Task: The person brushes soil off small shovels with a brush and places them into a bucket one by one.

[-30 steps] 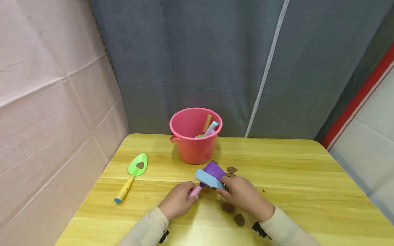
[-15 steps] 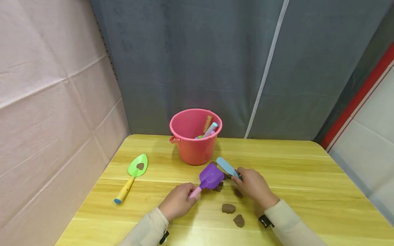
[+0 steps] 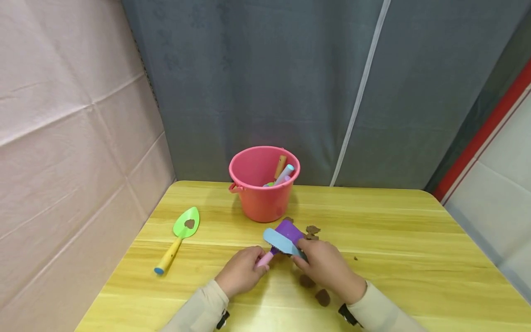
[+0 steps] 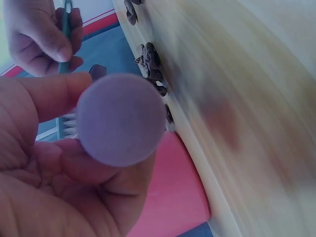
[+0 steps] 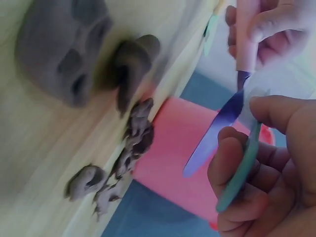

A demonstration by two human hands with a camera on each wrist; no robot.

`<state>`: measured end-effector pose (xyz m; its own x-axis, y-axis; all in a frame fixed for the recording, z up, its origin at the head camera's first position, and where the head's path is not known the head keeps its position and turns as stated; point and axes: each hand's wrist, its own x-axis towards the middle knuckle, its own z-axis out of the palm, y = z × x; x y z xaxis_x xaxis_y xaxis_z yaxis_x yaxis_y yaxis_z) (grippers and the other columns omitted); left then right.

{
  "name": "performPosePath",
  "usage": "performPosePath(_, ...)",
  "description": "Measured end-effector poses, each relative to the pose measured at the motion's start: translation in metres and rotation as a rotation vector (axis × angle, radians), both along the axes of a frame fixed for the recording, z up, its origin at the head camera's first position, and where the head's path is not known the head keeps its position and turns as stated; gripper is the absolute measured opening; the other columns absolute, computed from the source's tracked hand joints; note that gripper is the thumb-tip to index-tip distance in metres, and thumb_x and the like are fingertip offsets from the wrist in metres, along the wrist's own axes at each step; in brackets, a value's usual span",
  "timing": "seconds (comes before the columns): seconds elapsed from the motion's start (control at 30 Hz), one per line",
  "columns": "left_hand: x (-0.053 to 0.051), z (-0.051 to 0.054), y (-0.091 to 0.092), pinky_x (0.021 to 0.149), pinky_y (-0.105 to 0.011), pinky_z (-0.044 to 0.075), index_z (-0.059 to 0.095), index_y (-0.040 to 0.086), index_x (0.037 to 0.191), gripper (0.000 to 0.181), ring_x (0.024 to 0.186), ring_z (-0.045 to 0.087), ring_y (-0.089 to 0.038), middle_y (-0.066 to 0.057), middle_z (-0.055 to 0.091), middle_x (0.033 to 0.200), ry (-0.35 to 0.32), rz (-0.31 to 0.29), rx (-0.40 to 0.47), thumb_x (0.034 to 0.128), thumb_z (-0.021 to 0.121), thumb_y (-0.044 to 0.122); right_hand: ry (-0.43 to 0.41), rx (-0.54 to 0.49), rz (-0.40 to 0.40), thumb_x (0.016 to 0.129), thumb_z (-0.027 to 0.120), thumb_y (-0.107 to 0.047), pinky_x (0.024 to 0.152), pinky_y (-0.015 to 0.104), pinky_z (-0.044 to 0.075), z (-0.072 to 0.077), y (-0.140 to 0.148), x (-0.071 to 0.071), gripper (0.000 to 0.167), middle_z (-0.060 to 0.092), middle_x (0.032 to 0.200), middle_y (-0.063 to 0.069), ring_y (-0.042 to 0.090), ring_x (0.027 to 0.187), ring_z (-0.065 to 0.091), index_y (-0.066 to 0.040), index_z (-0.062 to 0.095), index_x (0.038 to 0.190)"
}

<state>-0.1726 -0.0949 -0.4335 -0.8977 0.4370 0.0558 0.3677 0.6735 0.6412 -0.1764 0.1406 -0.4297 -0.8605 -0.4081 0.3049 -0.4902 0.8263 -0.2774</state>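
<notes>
My left hand grips the pink handle of a toy shovel with a purple blade, held above the table. In the left wrist view the handle's round end faces the camera. My right hand pinches a light-blue brush, which lies across the shovel near where blade meets handle. Pale bristles show under it in the right wrist view. Brown clay-like lumps lie on the table below and around the shovel, some partly hidden by my right hand.
Behind the hands stands a pink bucket with several tool handles inside. A green trowel with a yellow handle lies at the left, a small brown piece on its blade. A grey curtain hangs behind the table.
Half a second ago the brush was off to the right of the shovel, over the lumps. It has come back left across the shovel, as one second ago. The left hand stays put.
</notes>
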Motion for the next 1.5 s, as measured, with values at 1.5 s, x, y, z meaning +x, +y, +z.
performPosePath(1.5, -0.125, 0.162, -0.025, 0.066, -0.037, 0.053, 0.058, 0.007, 0.094, 0.018, 0.075, 0.058, -0.026, -0.009, 0.06, 0.086, 0.271, 0.319, -0.092, 0.0884, 0.071, 0.019, -0.096, -0.141, -0.207, 0.093, 0.072, -0.019, 0.043, 0.023, 0.029, -0.011, 0.065, -0.024, 0.016, 0.044, 0.056, -0.005, 0.007, 0.046, 0.034, -0.007, 0.061, 0.088)
